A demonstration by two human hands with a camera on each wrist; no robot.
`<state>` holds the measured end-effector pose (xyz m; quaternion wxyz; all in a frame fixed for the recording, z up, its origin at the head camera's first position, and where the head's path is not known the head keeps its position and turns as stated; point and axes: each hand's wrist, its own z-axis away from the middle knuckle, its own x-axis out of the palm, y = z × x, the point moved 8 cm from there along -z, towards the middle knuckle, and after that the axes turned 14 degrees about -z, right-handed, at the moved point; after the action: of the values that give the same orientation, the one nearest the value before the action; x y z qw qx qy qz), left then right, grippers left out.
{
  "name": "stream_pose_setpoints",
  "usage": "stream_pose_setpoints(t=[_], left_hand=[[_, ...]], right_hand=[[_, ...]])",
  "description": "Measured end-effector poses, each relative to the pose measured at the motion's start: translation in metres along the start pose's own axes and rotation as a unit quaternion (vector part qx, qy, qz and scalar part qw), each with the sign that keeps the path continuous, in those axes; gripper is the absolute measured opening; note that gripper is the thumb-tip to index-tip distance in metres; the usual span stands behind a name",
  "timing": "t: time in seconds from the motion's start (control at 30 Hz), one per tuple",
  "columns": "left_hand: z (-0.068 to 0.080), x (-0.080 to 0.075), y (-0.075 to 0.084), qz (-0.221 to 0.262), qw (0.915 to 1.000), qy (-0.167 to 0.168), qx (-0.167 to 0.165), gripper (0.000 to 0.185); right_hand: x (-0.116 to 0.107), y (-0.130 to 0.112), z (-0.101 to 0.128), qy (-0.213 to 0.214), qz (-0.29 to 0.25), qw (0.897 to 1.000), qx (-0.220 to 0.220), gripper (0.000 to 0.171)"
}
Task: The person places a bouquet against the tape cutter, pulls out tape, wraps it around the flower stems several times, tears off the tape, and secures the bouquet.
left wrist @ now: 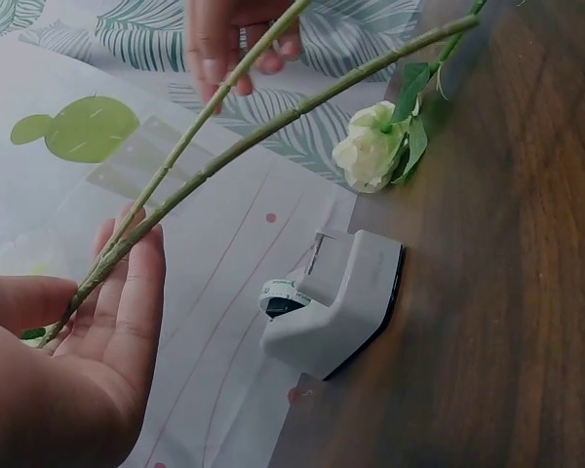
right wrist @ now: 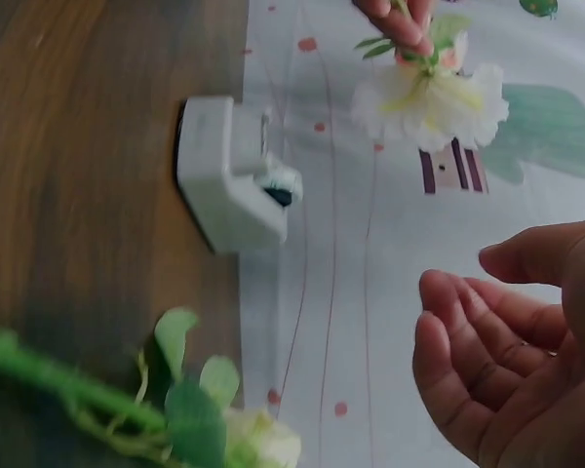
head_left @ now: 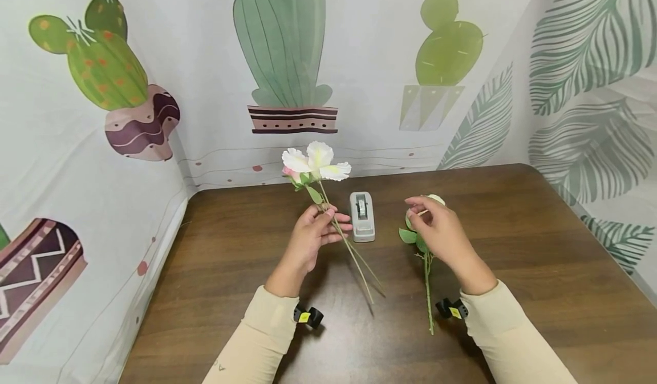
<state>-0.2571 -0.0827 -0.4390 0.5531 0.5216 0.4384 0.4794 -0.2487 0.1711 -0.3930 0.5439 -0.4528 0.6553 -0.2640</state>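
Observation:
My left hand (head_left: pixel 310 235) pinches two flower stems (left wrist: pixel 239 144) between thumb and fingers, above the table. One carries a large white blossom (head_left: pixel 319 160) with yellowish centre, the other a smaller pink flower (head_left: pixel 291 173) partly hidden behind it. Below the grip, the stems cross and spread apart. On the right, a white rose (left wrist: pixel 367 154) with green leaves and a long stem (head_left: pixel 428 292) lies on the table. Over it hovers my right hand (head_left: pixel 442 230), its fingers loosely bent and holding nothing, as the right wrist view shows. From overhead this hand covers part of the rose.
Between the hands, toward the back, stands a grey-white tape dispenser (head_left: pixel 362 230) with a roll of tape in it. The brown wooden table (head_left: pixel 215 292) ends at a cloth (head_left: pixel 369 59) printed with cacti and leaves, which hangs behind and to the left.

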Motion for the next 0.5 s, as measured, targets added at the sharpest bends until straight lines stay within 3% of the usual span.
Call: stream_pose_setpoints(t=[0.2, 0.5], left_hand=[[0.0, 0.0, -0.002, 0.001, 1.0, -0.002, -0.004, 0.016], [0.001, -0.001, 0.0, 0.005, 1.0, 0.004, -0.002, 0.012]], right_hand=[[-0.007, 0.02, 0.005, -0.02, 0.023, 0.999, 0.036, 0.03], [-0.011, 0.039, 0.013, -0.055, 0.071, 0.995, 0.054, 0.017]])
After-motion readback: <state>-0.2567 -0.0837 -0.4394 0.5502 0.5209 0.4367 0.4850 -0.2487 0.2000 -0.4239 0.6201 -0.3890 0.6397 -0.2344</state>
